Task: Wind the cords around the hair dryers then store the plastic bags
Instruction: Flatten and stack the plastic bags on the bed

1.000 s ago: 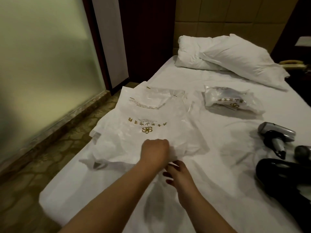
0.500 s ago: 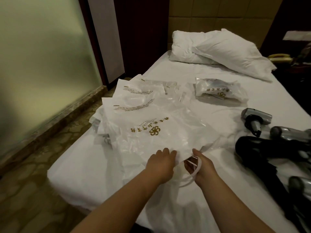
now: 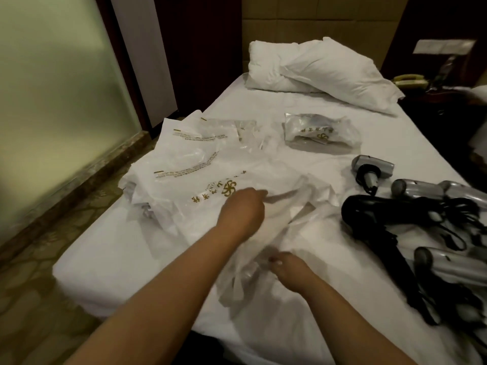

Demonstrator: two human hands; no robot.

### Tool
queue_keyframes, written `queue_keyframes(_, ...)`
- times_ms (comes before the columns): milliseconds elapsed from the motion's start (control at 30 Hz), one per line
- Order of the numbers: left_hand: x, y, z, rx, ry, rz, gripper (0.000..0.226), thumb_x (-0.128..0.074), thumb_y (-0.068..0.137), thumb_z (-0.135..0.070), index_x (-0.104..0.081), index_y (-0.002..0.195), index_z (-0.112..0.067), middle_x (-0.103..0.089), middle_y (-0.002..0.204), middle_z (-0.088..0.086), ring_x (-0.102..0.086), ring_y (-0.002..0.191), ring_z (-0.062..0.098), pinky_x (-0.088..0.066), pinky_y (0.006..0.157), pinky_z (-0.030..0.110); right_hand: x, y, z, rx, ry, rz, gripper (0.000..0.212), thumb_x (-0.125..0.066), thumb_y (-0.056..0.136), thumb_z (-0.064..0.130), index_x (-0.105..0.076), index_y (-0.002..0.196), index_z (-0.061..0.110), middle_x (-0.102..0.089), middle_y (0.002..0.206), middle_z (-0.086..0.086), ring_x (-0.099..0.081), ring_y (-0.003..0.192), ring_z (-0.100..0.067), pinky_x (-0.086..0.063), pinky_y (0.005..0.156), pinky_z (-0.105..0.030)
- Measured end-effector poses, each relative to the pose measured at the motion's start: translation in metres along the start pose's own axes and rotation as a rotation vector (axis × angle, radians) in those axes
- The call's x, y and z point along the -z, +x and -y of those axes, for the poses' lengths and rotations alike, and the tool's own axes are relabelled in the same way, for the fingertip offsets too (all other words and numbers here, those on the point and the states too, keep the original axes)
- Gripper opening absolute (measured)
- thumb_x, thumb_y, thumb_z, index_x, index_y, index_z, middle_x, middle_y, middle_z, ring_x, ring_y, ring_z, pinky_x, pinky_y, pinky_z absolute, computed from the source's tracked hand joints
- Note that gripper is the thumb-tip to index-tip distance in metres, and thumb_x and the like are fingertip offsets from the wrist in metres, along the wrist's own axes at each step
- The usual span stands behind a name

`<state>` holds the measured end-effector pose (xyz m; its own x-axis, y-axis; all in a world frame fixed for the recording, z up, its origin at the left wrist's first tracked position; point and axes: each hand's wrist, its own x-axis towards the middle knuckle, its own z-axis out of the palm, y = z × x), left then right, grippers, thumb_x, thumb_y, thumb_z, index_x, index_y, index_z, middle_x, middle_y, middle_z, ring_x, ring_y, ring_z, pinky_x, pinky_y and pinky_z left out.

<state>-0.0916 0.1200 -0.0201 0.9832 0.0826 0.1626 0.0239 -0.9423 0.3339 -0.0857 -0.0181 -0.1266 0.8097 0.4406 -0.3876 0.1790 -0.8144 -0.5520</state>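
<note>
A pile of clear plastic bags (image 3: 189,164) with gold print lies on the left half of the white bed (image 3: 110,248). My left hand (image 3: 243,209) rests on the top bag (image 3: 210,196) beside its gold logo, fingers pinching a fold. My right hand (image 3: 288,270) is nearer me, closed on the same bag's crumpled lower end. A bagged hair dryer (image 3: 320,133) lies apart toward the pillows. On the right sit a silver hair dryer (image 3: 373,168), a black one (image 3: 382,214) and more silver ones (image 3: 448,267), with black cords (image 3: 463,222) tangled among them.
Two white pillows (image 3: 316,69) lie at the head of the bed. A frosted glass wall (image 3: 52,101) and patterned floor (image 3: 34,299) run along the left. A dark nightstand with a telephone (image 3: 409,80) stands at the far right.
My left hand slid forward up the top bag toward the logo. My right hand drew back toward me with the bag's lower end. The view shifted left, showing more dryers.
</note>
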Motion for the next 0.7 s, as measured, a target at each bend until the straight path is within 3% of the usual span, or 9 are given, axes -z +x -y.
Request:
queue_keyframes(100,0.018,0.004,0.005,0.003,-0.117,0.028,0.044,-0.04,0.094,-0.008,-0.052,0.135,-0.019,-0.059,0.131,0.008,-0.051,0.119,0.025,-0.036,0.09,0.026,-0.01,-0.008,-0.02,-0.106,0.014,-0.002,0.031,-0.044,0.097,0.022,-0.061,0.119,0.009,-0.057,0.128,-0.01,-0.053,0.116,-0.025,-0.038,0.089,-0.023)
queue_keyframes(233,0.002,-0.008,0.003,0.032,-0.175,0.256,0.045,-0.042,0.095,-0.009,-0.047,0.137,-0.02,-0.053,0.137,0.005,-0.049,0.123,0.02,-0.036,0.093,0.022,0.004,-0.023,-0.034,-0.18,0.279,-0.482,0.027,-0.045,0.095,0.013,-0.063,0.114,0.009,-0.061,0.12,-0.009,-0.056,0.109,-0.022,-0.039,0.086,-0.023)
queue_keyframes(300,-0.011,-0.011,-0.003,0.02,-0.197,0.32,0.045,-0.042,0.094,-0.009,-0.047,0.137,-0.021,-0.053,0.137,0.004,-0.05,0.122,0.018,-0.035,0.09,0.02,0.019,-0.031,-0.051,-0.237,0.238,-0.728,0.025,-0.048,0.093,0.01,-0.062,0.114,0.007,-0.058,0.119,-0.013,-0.052,0.109,-0.026,-0.039,0.087,-0.029)
queue_keyframes(367,-0.018,-0.01,-0.006,0.01,-0.217,0.35,0.045,-0.042,0.093,-0.007,-0.05,0.135,-0.022,-0.054,0.136,0.001,-0.051,0.12,0.017,-0.037,0.09,0.02,0.034,-0.038,-0.077,-0.357,0.073,-0.867,0.033,-0.053,0.089,0.011,-0.055,0.122,0.005,-0.049,0.13,-0.017,-0.044,0.118,-0.032,-0.036,0.094,-0.037)
queue_keyframes(433,-0.019,-0.007,-0.005,0.008,-0.231,0.358,0.04,-0.044,0.094,-0.009,-0.056,0.129,-0.024,-0.057,0.132,-0.003,-0.053,0.116,0.013,-0.038,0.087,0.02,0.046,-0.044,-0.108,-0.52,-0.059,-0.829,0.05,-0.056,0.089,0.018,-0.041,0.135,0.004,-0.033,0.144,-0.02,-0.034,0.127,-0.037,-0.032,0.101,-0.043)
queue_keyframes(533,-0.01,-0.001,-0.005,0.026,-0.294,0.349,0.026,-0.048,0.097,-0.022,-0.063,0.118,-0.026,-0.062,0.118,-0.01,-0.055,0.103,0.009,-0.037,0.081,0.022,0.059,-0.046,-0.144,-0.614,-0.074,-0.627,0.075,-0.057,0.09,0.032,-0.016,0.145,0.001,-0.019,0.15,-0.023,-0.027,0.134,-0.04,-0.029,0.107,-0.046)
queue_keyframes(633,0.0,0.002,-0.004,0.052,-0.396,0.322,0.026,-0.047,0.096,-0.015,-0.063,0.109,-0.03,-0.06,0.091,-0.016,-0.053,0.079,0.004,-0.038,0.067,0.022,0.072,-0.039,-0.161,-0.678,-0.007,-0.464,0.091,-0.058,0.088,0.042,-0.001,0.148,0.006,-0.018,0.152,-0.02,-0.026,0.134,-0.04,-0.028,0.107,-0.048)
queue_keyframes(700,0.002,0.004,-0.003,0.078,-0.451,0.301,0.026,-0.046,0.096,-0.014,-0.064,0.105,-0.029,-0.059,0.078,-0.016,-0.051,0.069,0.002,-0.039,0.061,0.02,0.082,-0.033,-0.166,-0.754,0.031,-0.426,0.09,-0.058,0.087,0.046,-0.004,0.149,0.009,-0.028,0.147,-0.021,-0.031,0.129,-0.04,-0.031,0.105,-0.047)
